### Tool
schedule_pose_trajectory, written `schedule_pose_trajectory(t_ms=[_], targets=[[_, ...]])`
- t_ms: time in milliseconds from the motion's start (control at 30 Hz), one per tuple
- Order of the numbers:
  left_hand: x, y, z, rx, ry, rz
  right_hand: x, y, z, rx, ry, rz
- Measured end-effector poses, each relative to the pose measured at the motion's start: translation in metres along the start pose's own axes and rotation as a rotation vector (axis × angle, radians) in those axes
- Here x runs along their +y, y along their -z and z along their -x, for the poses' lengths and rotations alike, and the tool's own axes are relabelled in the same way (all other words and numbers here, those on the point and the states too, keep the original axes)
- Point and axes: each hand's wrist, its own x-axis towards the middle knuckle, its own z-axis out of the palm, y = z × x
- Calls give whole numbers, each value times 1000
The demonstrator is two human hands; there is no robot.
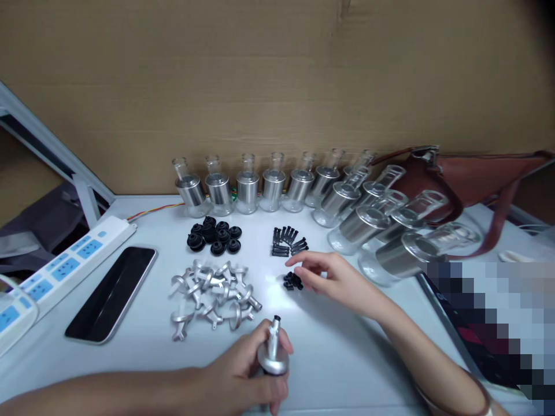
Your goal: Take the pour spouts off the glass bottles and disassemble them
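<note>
My left hand (255, 370) is closed around a silver metal pourer spout (274, 352), held upright with a small black piece on its tip. Its lower part is hidden by my fingers. Over the table my right hand (332, 277) hovers with fingers apart, its tips beside a small pile of tiny black caps (293, 281). Just behind that pile lie several slim black tubes (284, 235). More silver spout pieces (212, 292) are heaped to the left, in front of a cluster of black ribbed stoppers (221, 234).
Several glass bottles with steel bands (274, 185) line the back and curve down the right. A phone (113, 294) and a white power strip (65, 271) lie at the left. Behind the bottles on the right sits a brown bag (477, 179); a cardboard wall (260, 86) closes the back.
</note>
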Motion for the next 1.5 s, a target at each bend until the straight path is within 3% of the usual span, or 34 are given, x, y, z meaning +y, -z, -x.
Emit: schedule_pose_trajectory(t_ms=[133,200,367,567,733,833,967,1100,1500], targets=[[-2,1,1,-4,-1,-1,13,9,-4,363,-33,156],[-2,1,2,-5,3,-15,27,14,-9,412,-109,239],[-4,1,2,-9,-6,-24,45,9,-20,327,-145,284],[-2,1,2,-8,6,-44,36,-1,-17,257,-103,252],[3,1,2,-21,-5,-58,30,5,-13,299,-92,247],[4,0,1,-26,-12,-58,23,3,-9,303,20,247],[3,0,0,-29,-13,-57,12,-8,-2,164,263,334],[4,0,0,-19,-12,-55,8,-17,-1,46,294,453],[2,0,1,-18,5,-49,18,-21,-4,107,269,576]])
